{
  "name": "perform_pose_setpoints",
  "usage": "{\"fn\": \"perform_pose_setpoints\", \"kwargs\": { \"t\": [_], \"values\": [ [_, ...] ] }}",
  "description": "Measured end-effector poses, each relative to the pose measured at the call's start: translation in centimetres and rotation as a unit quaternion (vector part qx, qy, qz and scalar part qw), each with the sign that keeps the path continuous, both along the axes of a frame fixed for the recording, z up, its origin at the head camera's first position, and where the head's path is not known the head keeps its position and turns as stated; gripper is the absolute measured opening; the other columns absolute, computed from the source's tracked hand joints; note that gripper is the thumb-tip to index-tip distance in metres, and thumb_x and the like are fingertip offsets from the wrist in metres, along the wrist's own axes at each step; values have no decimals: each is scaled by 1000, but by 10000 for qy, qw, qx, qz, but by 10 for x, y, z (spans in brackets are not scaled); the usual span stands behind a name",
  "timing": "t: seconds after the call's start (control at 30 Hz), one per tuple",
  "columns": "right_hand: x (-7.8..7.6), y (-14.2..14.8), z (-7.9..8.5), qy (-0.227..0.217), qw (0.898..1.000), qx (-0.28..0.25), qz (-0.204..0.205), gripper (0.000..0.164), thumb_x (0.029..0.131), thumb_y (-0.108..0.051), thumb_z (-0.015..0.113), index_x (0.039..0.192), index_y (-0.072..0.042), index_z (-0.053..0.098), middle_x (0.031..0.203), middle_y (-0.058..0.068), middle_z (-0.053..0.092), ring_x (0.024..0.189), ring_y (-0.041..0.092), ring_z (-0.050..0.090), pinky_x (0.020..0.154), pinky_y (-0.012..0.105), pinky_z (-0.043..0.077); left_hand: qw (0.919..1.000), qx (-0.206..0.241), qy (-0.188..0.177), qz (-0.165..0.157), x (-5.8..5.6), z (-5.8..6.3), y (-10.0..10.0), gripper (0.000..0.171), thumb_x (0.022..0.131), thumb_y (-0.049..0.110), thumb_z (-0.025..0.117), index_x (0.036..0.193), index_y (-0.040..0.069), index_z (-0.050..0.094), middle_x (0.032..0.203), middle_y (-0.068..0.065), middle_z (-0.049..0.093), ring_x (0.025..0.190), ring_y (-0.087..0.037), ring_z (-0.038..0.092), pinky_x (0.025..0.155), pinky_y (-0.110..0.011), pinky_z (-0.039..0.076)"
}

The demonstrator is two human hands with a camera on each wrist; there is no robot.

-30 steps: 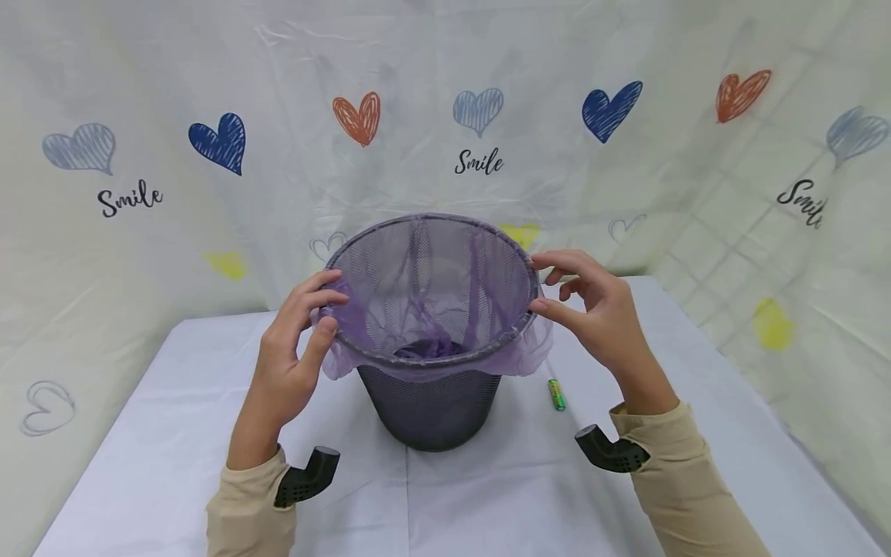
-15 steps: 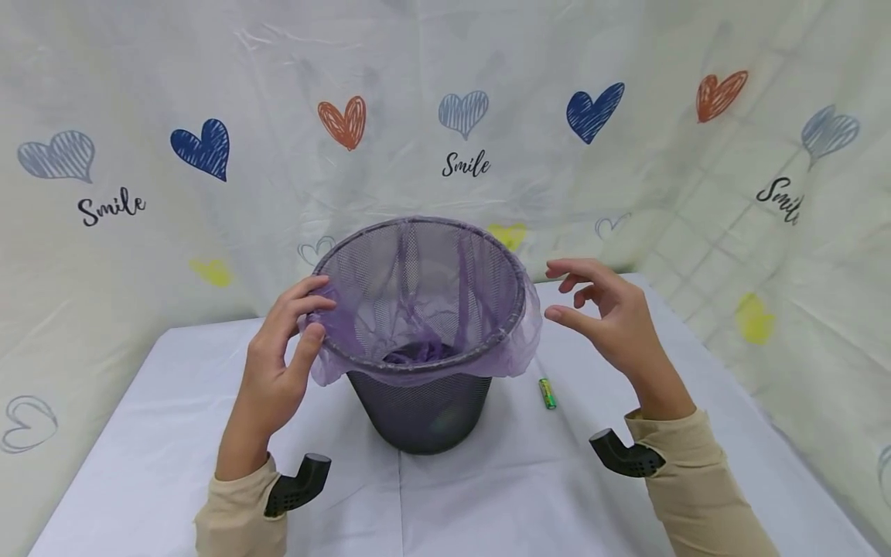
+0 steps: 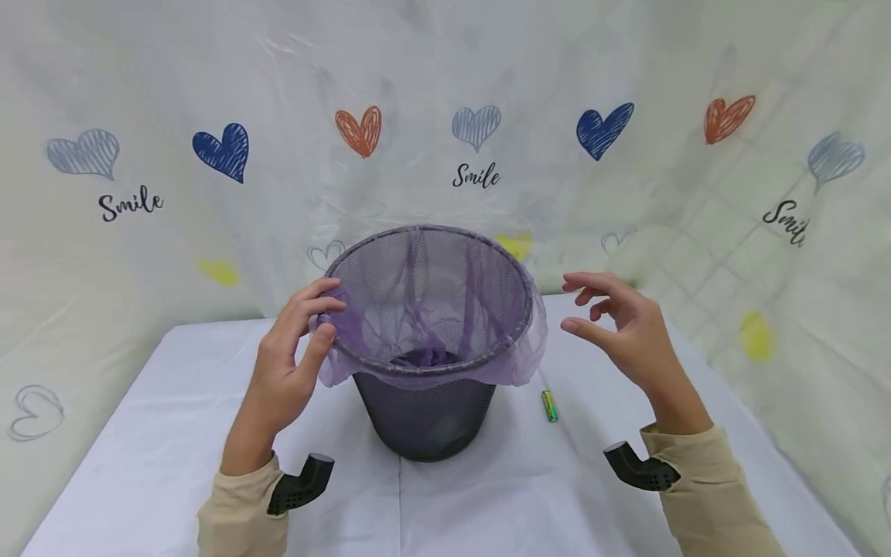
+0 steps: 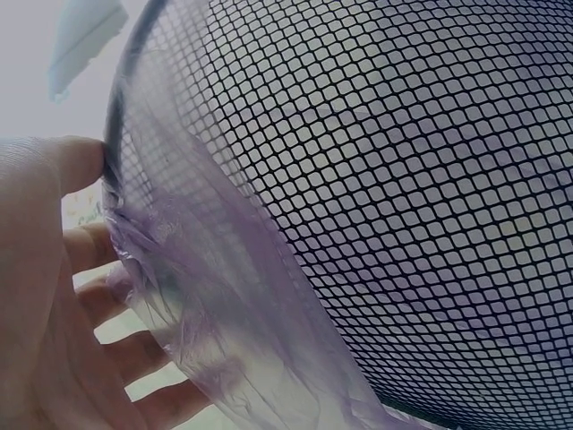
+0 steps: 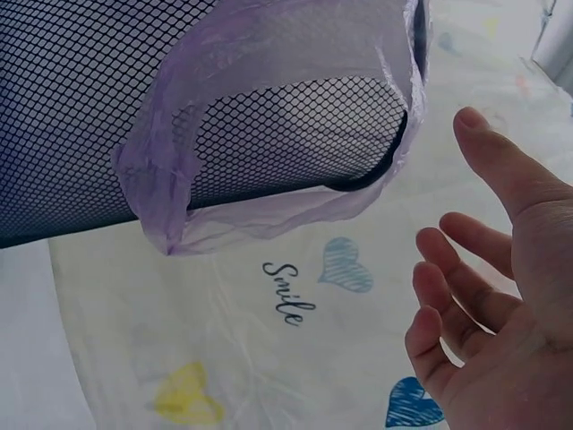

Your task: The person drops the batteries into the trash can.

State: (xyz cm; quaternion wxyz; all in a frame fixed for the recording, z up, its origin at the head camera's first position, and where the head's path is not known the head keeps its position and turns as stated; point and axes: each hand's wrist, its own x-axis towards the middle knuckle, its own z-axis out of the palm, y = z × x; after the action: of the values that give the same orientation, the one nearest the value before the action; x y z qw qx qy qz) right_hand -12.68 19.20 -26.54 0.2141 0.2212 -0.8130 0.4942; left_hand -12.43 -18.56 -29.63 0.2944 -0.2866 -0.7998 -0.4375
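A black mesh wastebasket (image 3: 426,422) stands in the middle of the table, its rim covered by a thin purple trash bag (image 3: 518,356). The bag lines the inside, and its edge hangs outside below the rim. At the left side my left hand (image 3: 285,367) holds the lined rim, fingertips over it and thumb at the near side. In the left wrist view its fingers (image 4: 94,246) are partly behind the bag. My right hand (image 3: 626,329) is apart from the basket at the right, thumb and fingers spread loosely around air.
A green battery (image 3: 549,405) lies on the white-covered table (image 3: 536,495), right of the basket. Behind hangs a white sheet (image 3: 411,46) printed with hearts and "Smile". Black devices (image 3: 302,485) sit on both wrists.
My right hand has let go of the right side of the rim and moved right, away from it. My left hand has stayed at the rim. The basket stands where it was.
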Motion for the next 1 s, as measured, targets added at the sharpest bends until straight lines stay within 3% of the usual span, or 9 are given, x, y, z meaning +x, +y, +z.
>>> {"fn": "perform_pose_setpoints", "kwargs": {
  "t": [0.27,0.63,1.0],
  "values": [
    [-1,2,-10,195,9997,154,-90,48,69,12,70,115,4,57,109,16,59,90,17,52,68,19,43,10000,-45,-33,-44,0,-3,2,27,91,8,50,117,12,56,137,-2,46,130,-19,40,96,-14,38],
    [-5,3,-20,178,9998,117,15,49,68,11,71,115,3,58,107,14,60,90,18,52,67,20,44,10000,-74,0,-18,-4,-2,1,26,91,9,50,116,11,56,137,-3,46,131,-20,39,97,-13,38],
    [-4,4,-36,-120,9993,288,-215,46,71,5,72,115,1,59,107,17,59,90,17,52,67,18,44,10000,-41,52,28,-4,-1,-1,25,92,11,49,115,10,57,137,-4,47,129,-20,41,95,-14,39]
  ]
}}
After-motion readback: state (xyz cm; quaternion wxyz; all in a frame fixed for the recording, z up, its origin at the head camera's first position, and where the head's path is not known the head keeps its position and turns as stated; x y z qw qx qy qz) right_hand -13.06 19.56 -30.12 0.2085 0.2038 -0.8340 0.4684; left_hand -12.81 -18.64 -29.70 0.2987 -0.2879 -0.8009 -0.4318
